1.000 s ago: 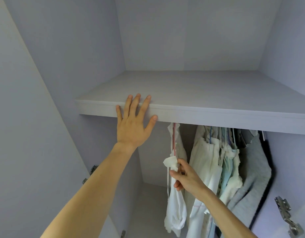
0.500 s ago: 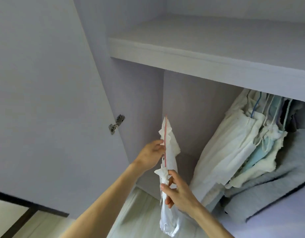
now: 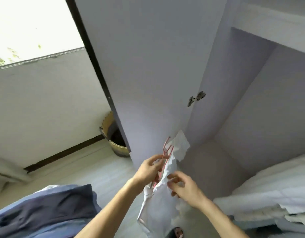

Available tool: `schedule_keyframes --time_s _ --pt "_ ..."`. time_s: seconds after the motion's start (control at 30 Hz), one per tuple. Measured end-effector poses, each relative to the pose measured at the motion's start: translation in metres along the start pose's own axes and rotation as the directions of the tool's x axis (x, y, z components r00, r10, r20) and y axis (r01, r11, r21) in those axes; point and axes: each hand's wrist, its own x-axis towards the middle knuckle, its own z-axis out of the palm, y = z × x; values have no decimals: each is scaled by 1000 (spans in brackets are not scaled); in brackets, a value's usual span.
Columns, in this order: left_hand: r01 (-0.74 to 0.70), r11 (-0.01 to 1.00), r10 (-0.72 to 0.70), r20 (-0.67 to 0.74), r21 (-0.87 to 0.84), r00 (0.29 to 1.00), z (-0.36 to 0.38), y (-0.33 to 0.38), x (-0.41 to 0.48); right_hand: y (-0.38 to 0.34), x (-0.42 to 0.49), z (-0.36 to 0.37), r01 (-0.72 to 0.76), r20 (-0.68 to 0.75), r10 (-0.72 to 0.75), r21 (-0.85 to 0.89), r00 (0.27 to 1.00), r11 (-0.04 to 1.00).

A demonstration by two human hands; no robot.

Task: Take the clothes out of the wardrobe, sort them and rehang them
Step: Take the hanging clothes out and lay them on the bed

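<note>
White garment (image 3: pixel 157 212): held in the air in front of the open wardrobe, outside its compartment, draped on a red hanger (image 3: pixel 166 149); upper part crumpled and bunched above the hands, remainder hanging down below them. Left hand (image 3: pixel 148 170): grip closed, fingers pinched on the hanger's wire at the garment's left edge. Right hand (image 3: pixel 184 188): grip closed, fingers curled onto the garment's fabric just right of the hanger; the frame is blurred and exact finger placement is not readable. Wardrobe door (image 3: pixel 148 66): swung open behind the garment, metal hinge (image 3: pixel 196 98) visible at its inner edge. White clothes (image 3: pixel 268 191) at the lower right, within the wardrobe. A heap of blue clothes (image 3: pixel 45 208) lies at the lower left. A woven basket (image 3: pixel 114 140) stands on the pale floor (image 3: pixel 96 169) behind the door's edge, beside the wall.
</note>
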Motion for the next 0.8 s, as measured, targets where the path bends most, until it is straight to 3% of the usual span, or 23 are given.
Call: schedule_keyframes --time_s 0.1,0.2,0.33,0.43,0.53,0.63,0.8 --pt "-1 991 -13 -103 -137 995 -32 -29 -40 -17 16 15 103 -75 -112 -112 991 988" --pt "-8 970 -40 -193 -242 980 -59 -58 -81 -47 24 39 234 -34 -253 -278 967 932" --pt "7 960 -88 -280 -279 956 -87 -95 -134 -87 29 89 472 283 -380 -452 881 757" --pt "-2 944 -124 -361 -329 924 -102 -116 -178 -98 29 143 638 550 -330 -608 767 472" --pt "-32 914 -177 -470 -404 865 -116 -137 -226 -100 22 202 771 687 -352 -591 635 238" --pt "-61 903 -230 -597 -426 768 -121 -160 -276 -110 -1 253 852 762 -388 -502 518 150" --pt "-113 891 -309 -771 -439 556 -113 -185 -353 -128 -37 324 968 874 -435 -250 215 -23"
